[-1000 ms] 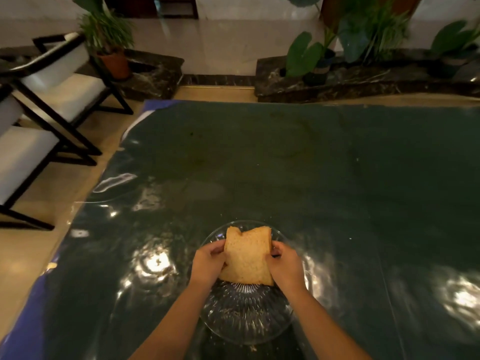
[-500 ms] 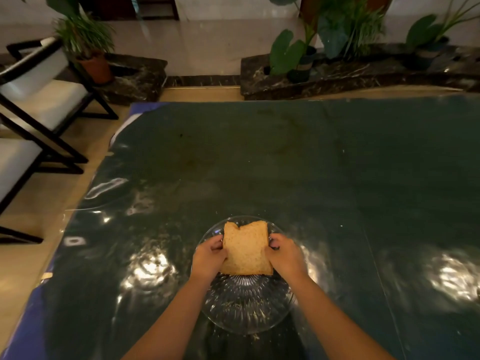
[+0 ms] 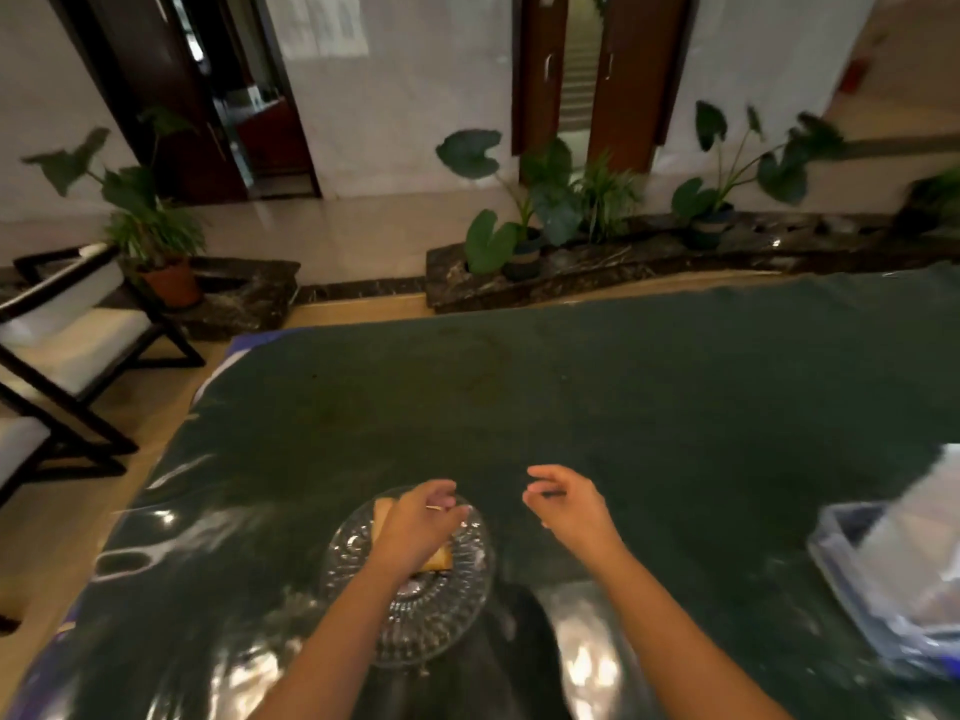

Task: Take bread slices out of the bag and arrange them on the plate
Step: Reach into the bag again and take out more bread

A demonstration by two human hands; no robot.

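Note:
A brown bread slice (image 3: 435, 562) lies on the clear glass plate (image 3: 457, 610) near the table's front edge; my left hand covers most of it. My left hand (image 3: 418, 527) hovers just over the slice with fingers loosely curled and holds nothing. My right hand (image 3: 569, 504) is off the plate, to its right above the tablecloth, fingers apart and empty. The clear plastic bread bag (image 3: 904, 563) lies at the right edge of the table, blurred.
A dark green cloth (image 3: 519, 397) under shiny plastic covers the table. White-cushioned chairs (image 3: 67, 345) stand to the left. Potted plants (image 3: 545, 210) line a stone ledge beyond the far edge.
Both hands let go of the slice, which now lies on the plate. My right hand moved right, off the plate. The view tilted up and right, revealing the bag.

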